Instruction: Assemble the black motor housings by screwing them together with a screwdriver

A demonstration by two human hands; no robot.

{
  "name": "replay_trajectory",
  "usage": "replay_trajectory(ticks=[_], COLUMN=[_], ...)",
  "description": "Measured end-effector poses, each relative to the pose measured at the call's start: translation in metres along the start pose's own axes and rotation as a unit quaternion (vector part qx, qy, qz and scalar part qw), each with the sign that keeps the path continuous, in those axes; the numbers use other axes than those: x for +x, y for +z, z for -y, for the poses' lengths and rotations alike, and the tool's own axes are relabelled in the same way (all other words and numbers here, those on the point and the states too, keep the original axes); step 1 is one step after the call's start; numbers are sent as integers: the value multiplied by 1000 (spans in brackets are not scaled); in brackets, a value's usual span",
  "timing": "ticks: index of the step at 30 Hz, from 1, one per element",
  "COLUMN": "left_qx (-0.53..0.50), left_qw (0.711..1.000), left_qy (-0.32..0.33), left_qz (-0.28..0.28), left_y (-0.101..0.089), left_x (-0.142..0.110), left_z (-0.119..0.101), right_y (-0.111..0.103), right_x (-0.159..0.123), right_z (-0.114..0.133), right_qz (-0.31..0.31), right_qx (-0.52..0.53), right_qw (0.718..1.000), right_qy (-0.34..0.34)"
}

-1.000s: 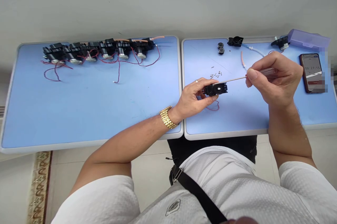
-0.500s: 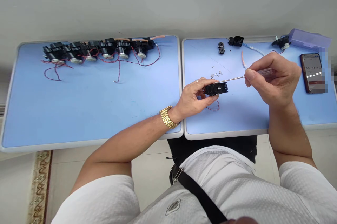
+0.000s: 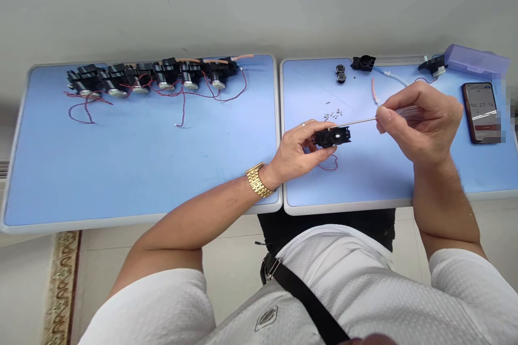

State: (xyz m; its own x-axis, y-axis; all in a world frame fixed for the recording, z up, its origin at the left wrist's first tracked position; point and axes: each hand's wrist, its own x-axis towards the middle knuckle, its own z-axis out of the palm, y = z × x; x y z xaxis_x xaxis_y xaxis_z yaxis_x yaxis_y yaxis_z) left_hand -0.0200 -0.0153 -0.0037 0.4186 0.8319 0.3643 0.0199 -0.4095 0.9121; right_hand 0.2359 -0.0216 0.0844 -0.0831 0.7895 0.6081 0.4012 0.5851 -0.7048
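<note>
My left hand (image 3: pixel 297 151) is closed round a small black motor part (image 3: pixel 332 136) with a red wire (image 3: pixel 329 164) trailing under it, held just above the right blue table (image 3: pixel 364 183). My right hand (image 3: pixel 421 121) pinches the clear handle of a thin screwdriver (image 3: pixel 360 121). Its metal shaft runs left and its tip rests on the top of the black part. Several tiny screws (image 3: pixel 332 114) lie on the table just behind the part.
A row of assembled black motors with red wires (image 3: pixel 154 78) lines the back of the left blue table (image 3: pixel 121 172). On the right table are loose black parts (image 3: pixel 362 63), thin tubing (image 3: pixel 374 91), a purple box (image 3: pixel 475 60) and a phone showing a timer (image 3: pixel 481 113).
Hardly anything has moved; both hands hold the same pose. The phone timer has ticked on by a second.
</note>
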Motion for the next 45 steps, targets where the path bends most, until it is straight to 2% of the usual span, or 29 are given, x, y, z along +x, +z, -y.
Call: replay_trajectory(ticks=[45], left_qx=[4], left_qw=[999], left_qy=[-35], left_qz=[14], left_y=[0], left_x=[0], left_z=[-1], right_y=[0], right_x=[2], right_z=[2], right_qz=[7], right_qx=[-13], right_qw=[1000], right_qy=[-1])
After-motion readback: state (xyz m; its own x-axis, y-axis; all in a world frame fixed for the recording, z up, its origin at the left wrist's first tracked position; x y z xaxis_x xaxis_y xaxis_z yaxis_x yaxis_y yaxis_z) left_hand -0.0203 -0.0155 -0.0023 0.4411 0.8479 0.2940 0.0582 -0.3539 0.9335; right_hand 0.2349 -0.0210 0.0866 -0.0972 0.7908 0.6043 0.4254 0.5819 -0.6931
